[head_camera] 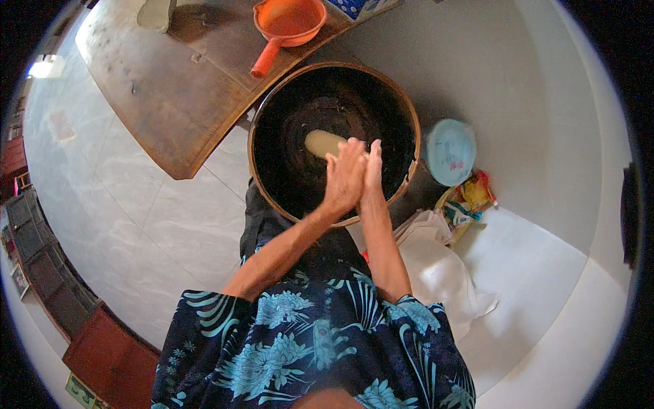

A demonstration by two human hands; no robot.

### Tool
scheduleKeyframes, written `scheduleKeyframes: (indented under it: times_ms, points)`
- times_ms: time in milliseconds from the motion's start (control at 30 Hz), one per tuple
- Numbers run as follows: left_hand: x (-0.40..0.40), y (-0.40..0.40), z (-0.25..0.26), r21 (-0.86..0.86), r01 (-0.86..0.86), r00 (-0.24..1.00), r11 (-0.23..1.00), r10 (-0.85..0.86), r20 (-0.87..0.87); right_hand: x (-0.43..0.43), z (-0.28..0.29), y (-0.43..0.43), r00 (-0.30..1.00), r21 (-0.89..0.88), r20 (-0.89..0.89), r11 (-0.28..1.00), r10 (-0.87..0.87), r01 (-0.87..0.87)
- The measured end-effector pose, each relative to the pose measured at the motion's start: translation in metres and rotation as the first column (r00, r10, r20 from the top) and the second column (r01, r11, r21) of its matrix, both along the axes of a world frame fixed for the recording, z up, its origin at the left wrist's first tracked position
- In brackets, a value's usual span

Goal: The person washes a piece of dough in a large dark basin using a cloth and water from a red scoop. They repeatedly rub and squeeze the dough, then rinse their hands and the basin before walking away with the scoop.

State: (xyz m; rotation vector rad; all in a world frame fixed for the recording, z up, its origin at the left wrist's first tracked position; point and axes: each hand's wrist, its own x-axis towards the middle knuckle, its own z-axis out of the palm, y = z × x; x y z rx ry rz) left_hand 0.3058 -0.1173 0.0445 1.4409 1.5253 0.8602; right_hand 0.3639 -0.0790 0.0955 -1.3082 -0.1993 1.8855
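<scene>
A large round basin [257, 168] with a dark inside and a worn, chipped rim stands before me. In it lies a smooth, pale, oblong lump [322, 143], which looks like dough. My left hand [347, 176] and my right hand [374, 166] are pressed together above the basin, beside the lump's right end. Whether something lies between the palms, or whether the fingers touch the lump, cannot be made out.
An orange plastic dipper [290, 23] rests on a brown wooden table [168, 92] beyond the basin. A light blue round lid [451, 153], white bags [437, 271] and colourful packets [475, 194] are at the right.
</scene>
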Motion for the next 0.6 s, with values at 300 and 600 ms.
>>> scheduleKeyframes:
  times_ms: [300,600]
  points:
    - [-0.058,0.022,0.003,-0.309,-0.107,0.889,0.945,0.23,0.396,0.014,0.027,-0.008,0.993,0.1,0.047,0.988,0.11,-0.114]
    - [-0.015,-0.004,0.109,-0.048,-0.346,0.912,0.937,0.348,0.215,-0.028,0.02,-0.022,0.094,0.343,0.934,0.793,-0.345,-0.504]
